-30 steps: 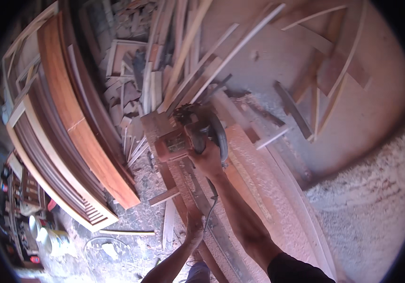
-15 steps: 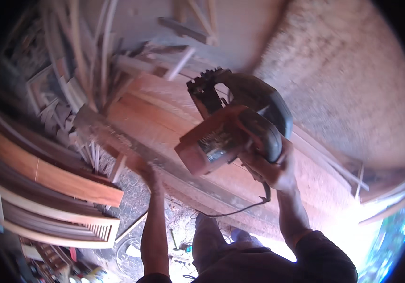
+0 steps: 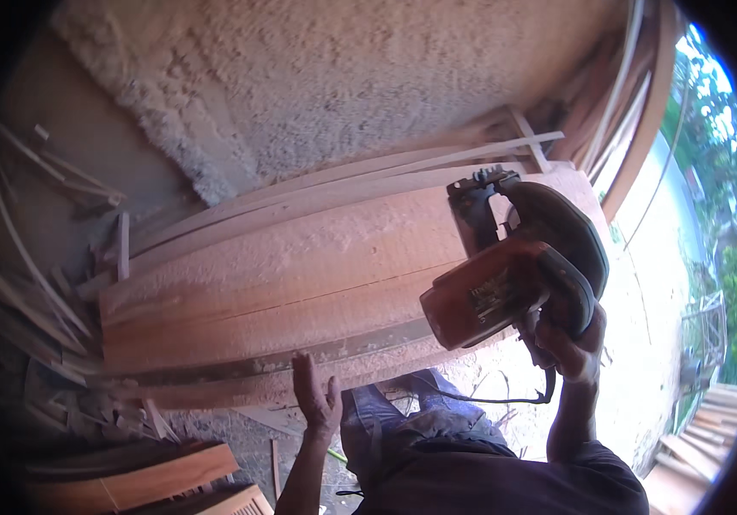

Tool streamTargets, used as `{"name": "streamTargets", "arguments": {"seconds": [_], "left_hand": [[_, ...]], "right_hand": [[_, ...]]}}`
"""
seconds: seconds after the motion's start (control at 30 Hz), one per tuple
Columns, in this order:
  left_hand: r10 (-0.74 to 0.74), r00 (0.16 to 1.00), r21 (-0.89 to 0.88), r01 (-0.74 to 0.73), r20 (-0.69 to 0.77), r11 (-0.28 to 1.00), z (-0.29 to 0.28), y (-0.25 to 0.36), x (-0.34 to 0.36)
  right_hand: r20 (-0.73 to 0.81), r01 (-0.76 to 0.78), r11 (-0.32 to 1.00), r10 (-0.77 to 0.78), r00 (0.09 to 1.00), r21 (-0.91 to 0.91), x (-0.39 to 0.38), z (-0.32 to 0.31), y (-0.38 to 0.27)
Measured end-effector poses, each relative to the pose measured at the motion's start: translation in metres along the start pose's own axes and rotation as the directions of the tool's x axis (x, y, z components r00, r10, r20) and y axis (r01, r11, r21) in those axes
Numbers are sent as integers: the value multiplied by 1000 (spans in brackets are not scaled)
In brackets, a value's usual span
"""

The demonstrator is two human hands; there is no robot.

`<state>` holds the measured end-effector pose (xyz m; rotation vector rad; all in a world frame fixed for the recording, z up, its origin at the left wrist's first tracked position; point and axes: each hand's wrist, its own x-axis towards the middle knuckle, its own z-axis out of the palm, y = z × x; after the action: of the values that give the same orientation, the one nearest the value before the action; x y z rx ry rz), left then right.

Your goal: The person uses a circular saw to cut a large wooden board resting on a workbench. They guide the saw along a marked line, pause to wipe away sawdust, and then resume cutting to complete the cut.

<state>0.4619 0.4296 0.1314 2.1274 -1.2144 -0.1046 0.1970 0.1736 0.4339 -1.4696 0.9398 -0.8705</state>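
My right hand (image 3: 570, 339) grips the handle of a dark red and black circular saw (image 3: 506, 292), which is raised over the right part of the bench with its cord (image 3: 493, 400) hanging below. Beneath and behind the saw lie long dusty wooden planks (image 3: 274, 262), with a narrow grey-brown strip (image 3: 240, 367) along their near edge. My left hand (image 3: 317, 399) is held out at that near edge, fingers extended and holding nothing; whether it touches the wood I cannot tell.
A sawdust-covered patch (image 3: 300, 77) lies beyond the planks. Loose strips (image 3: 38, 266) crowd the left, and finished orange wooden pieces (image 3: 137, 481) lie at lower left. Leaning boards (image 3: 634, 120) stand at upper right; bright outdoor ground, greenery and stacked planks (image 3: 694, 446) are at right.
The view has swung round to the right. The saw has risen from the wood and moved rightward in my right hand. My left hand has come off the plank's end, fingers now stretched.
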Motion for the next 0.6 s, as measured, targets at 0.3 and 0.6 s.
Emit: {"name": "streamTargets", "arguments": {"seconds": [0.3,0.6], "left_hand": [[510,769,-159,-489,386,858,112,121,71],[620,588,-64,-696,520,715,211,225,126]], "right_hand": [[-670,-4,1000,-8,742,-16,-166,-143,57],[-760,43,936,256,597,349,-254,-261,143]]}}
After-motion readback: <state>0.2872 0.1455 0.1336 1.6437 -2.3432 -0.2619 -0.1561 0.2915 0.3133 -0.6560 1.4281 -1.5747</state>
